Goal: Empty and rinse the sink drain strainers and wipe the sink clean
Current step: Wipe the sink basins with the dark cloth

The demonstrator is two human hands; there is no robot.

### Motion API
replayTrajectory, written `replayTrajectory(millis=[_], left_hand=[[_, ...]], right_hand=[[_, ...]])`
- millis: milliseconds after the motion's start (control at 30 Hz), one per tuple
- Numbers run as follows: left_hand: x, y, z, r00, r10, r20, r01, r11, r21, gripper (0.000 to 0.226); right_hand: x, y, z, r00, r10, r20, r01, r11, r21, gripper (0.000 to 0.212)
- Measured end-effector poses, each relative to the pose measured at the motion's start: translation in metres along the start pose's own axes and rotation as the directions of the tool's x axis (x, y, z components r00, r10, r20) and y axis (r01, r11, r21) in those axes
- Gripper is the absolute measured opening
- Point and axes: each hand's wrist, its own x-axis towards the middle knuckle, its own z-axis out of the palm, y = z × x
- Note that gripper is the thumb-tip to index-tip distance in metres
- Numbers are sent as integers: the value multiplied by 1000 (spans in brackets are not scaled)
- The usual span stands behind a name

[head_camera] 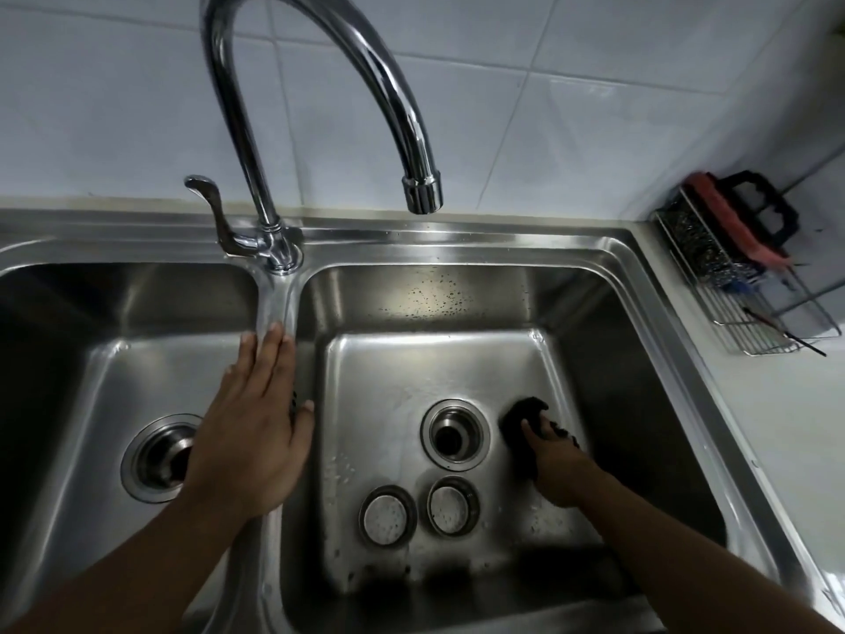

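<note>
Nearby, two strainers [387, 516] beside right hand [555, 469].

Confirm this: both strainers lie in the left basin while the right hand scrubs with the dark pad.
Wrong basin. The head view shows both strainers lying in the right basin, near its open drain. The right hand does scrub with the dark pad.
</note>
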Motion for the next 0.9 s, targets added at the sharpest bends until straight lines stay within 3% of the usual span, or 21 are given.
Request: replayTrajectory(millis=[233, 500, 633, 767, 900], left_hand=[[1, 2, -4, 1000, 3, 15, -4, 995, 96, 77], [6, 9, -5, 1000, 12, 20, -16, 971, 239, 77], [12, 23, 2, 997, -51, 52, 36, 967, 253, 82], [11, 25, 6, 997, -73, 24, 66, 971, 229, 86], [9, 19, 6, 999, -34, 10, 32, 979, 199, 85]], right_hand=[[-26, -11, 15, 993, 17, 116, -26, 997, 73, 95], [-21, -25, 3, 995, 71, -64, -67, 996, 66, 86], [-10, -32, 0, 989, 33, -142, -33, 999, 1, 56], [-9, -39, -10, 984, 116, -133, -103, 990, 100, 75], [-9, -31, -14, 989, 91, -116, -83, 994, 72, 75]])
